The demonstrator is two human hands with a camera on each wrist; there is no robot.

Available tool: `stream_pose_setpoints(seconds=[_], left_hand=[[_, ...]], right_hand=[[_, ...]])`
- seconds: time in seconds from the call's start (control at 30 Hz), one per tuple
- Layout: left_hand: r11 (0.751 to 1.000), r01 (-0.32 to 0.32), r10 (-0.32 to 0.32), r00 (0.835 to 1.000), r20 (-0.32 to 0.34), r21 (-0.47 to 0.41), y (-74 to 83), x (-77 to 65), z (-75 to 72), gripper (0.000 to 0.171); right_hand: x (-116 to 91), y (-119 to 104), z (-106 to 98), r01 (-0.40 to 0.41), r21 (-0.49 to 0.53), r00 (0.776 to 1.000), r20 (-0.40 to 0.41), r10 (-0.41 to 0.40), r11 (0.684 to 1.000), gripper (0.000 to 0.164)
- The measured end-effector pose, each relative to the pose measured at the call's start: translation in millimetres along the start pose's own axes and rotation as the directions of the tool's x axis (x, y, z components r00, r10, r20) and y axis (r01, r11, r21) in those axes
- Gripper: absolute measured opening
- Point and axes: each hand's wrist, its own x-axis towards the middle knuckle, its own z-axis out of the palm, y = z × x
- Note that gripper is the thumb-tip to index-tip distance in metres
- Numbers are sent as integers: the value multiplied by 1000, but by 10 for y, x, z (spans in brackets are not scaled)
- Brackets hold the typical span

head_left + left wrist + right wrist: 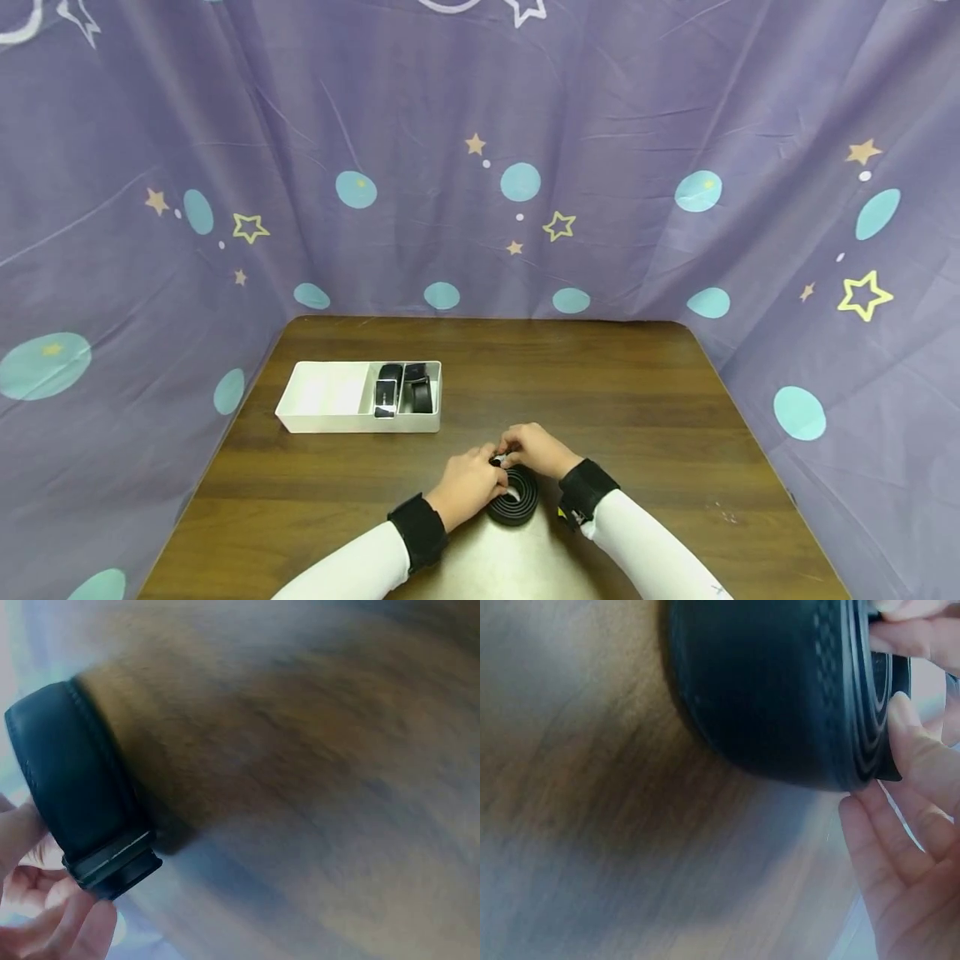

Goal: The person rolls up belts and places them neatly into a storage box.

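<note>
A black leather belt (513, 515) is wound into a coil on the table near its front. Its shiny buckle end (498, 459) shows at the top of the coil, between the hands. My left hand (465, 483) grips the coil from the left, its fingers at the belt's buckle end. From the upper right, my right hand (542, 450) pinches that same end. In the right wrist view the belt's layers (859, 690) are wound tightly, with fingers and a thumb around the edge. The left wrist view shows the strap with a keeper loop (112, 859) near the fingertips.
A white divided box (337, 423) stands on the table at the back left. Two rolled black belts, one (387, 392) beside the other (422, 395), sit in its right compartments. A purple curtain (420, 125) surrounds the wooden table (570, 358) behind and at the sides.
</note>
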Motion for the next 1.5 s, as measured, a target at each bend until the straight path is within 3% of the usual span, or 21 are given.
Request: stream_pose_setpoints(seconds=[0.07, 0.1, 0.2, 0.27, 0.33, 0.43, 0.5, 0.57, 0.73, 0.9, 1.0, 1.13, 1.3, 1.43, 1.5], left_hand=[[995, -76, 83, 992, -93, 71, -14, -12, 22, 8], [985, -127, 142, 980, -137, 113, -28, -11, 31, 7], [925, -327, 360, 917, -172, 192, -90, 32, 35, 12], [875, -439, 467, 877, -115, 202, -127, 81, 22, 14], [837, -514, 528, 848, -32, 185, -150, 133, 14, 14], [823, -548, 544, 836, 68, 148, -157, 194, 30, 11], [835, -537, 529, 843, 94, 121, -150, 203, 61, 9], [858, -506, 498, 862, 96, 90, -140, 187, 115, 10], [902, -426, 425, 905, 32, 66, -112, 80, 208, 11], [915, -396, 398, 917, -15, 72, -85, 11, 198, 11], [914, -396, 398, 917, -17, 86, -131, -46, 170, 8], [923, -367, 374, 927, -43, 117, -293, -162, 131, 8], [955, -285, 292, 953, -79, 83, -459, -205, 135, 9], [980, -196, 199, 976, -89, 47, -464, -135, 177, 14], [985, -168, 172, 982, -85, 46, -433, -92, 199, 15]], right_hand=[[23, -7, -10, 1, -10, 1000, 6, -1, 1000, 10], [35, -12, -18, 4, -22, 1000, 12, -4, 1000, 10], [71, -35, -38, 18, -89, 999, 33, -15, 996, 12], [94, -52, -47, 35, -144, 998, 53, -28, 989, 16], [115, -72, -57, 53, -197, 996, 81, -38, 979, 18], [133, -96, -62, 95, -259, 992, 106, -69, 961, 15], [126, -92, -52, 134, -271, 989, 104, -109, 953, 13], [94, -65, -31, 158, -260, 987, 83, -141, 953, 11], [-23, 100, 75, 155, -158, 988, 5, -157, 975, 13], [-98, 322, 65, 143, -42, 985, -93, -146, 989, 15], [-191, 481, -50, 119, -87, 977, -169, -133, 989, 14], [-435, 593, -179, 22, -157, 970, -235, -59, 987, 13], [-726, 375, -80, -70, -135, 967, -253, 34, 988, 16], [-842, 24, 177, -64, -180, 965, -263, 15, 982, 32], [-867, -159, 300, -53, -214, 965, -263, -5, 975, 32]])
